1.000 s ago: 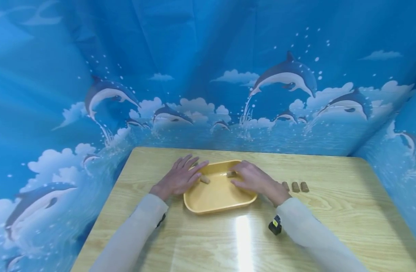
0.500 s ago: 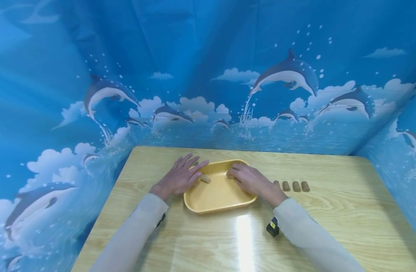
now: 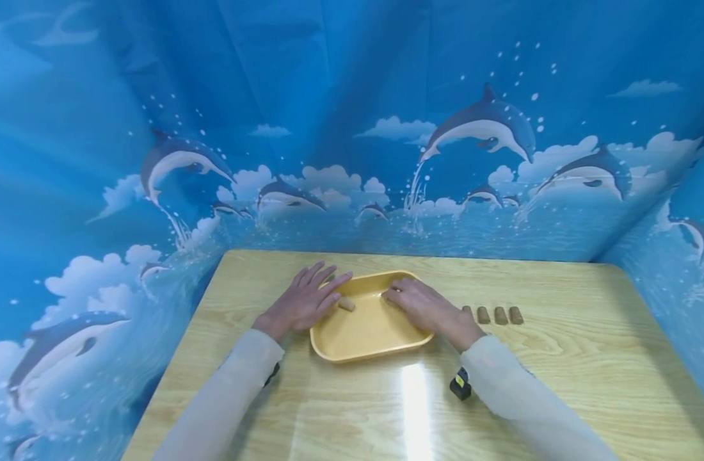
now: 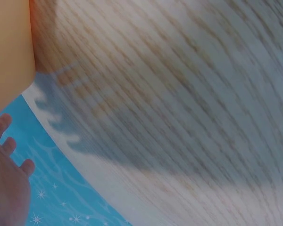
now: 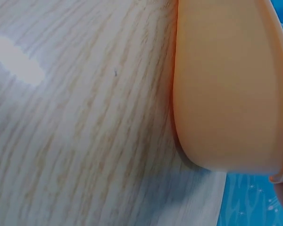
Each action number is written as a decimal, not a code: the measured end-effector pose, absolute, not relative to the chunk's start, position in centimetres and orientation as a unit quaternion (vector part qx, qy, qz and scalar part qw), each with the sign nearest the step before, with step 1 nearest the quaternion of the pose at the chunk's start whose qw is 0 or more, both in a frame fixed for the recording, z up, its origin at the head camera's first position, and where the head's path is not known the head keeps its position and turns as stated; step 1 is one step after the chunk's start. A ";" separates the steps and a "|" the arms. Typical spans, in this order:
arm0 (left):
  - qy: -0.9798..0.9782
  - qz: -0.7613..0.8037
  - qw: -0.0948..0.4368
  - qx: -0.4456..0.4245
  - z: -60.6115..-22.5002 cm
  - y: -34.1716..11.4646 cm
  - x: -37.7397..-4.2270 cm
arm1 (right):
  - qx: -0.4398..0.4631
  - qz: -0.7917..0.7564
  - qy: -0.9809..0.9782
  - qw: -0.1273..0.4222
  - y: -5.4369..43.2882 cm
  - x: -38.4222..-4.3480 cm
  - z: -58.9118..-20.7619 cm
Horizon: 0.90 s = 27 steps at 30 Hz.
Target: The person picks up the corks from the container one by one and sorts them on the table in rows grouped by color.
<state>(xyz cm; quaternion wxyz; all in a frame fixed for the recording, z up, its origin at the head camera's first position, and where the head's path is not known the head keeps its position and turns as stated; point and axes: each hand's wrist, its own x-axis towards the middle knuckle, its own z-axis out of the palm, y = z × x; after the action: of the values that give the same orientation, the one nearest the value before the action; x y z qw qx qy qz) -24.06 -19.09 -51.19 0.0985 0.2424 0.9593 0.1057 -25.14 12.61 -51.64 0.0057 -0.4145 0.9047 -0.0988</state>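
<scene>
A yellow plastic tray (image 3: 363, 336) sits on the table between both hands. My left hand (image 3: 297, 304) lies over its left rim with fingers spread, holding nothing. A brown cork stopper (image 3: 346, 303) rests inside the tray beside those fingers. My right hand (image 3: 427, 307) reaches over the right side into the tray; its curled fingers pinch a second cork stopper, mostly hidden behind them. In the left wrist view, fingertips of the left hand (image 4: 9, 174) show below the tray wall (image 4: 9, 52). The right wrist view is largely tray wall (image 5: 231, 84) and tabletop.
Several cork stoppers (image 3: 500, 315) stand in a row on the wooden table (image 3: 559, 371), right of the tray and close to my right wrist. A blue dolphin-print curtain (image 3: 352, 128) encloses the table's back and sides. Light glares on the tabletop in front.
My right fingers, earlier spread beside the cork at the tray's right, have closed round it and covered it. The right wrist shifted slightly left, uncovering another cork in the row. My left hand stayed put.
</scene>
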 end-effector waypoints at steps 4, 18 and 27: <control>0.960 0.103 0.098 0.243 -51.2 -19.0 -24.1 | -0.421 -0.098 0.902 -0.012 12.5 -25.2 -51.8; 0.959 0.091 0.110 0.245 -51.1 -19.0 -24.3 | -0.383 -0.195 0.903 0.014 12.8 -24.5 -50.8; 0.959 0.094 0.110 0.242 -51.3 -19.0 -24.3 | -0.366 -0.249 0.897 -0.002 14.0 -23.4 -49.8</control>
<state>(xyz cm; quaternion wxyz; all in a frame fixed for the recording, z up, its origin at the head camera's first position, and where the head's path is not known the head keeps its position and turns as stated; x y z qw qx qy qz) -24.30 -18.99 -51.25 0.1104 0.2424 0.9593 0.0936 -23.42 13.96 -49.79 -0.0021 -0.3661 0.8965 -0.2494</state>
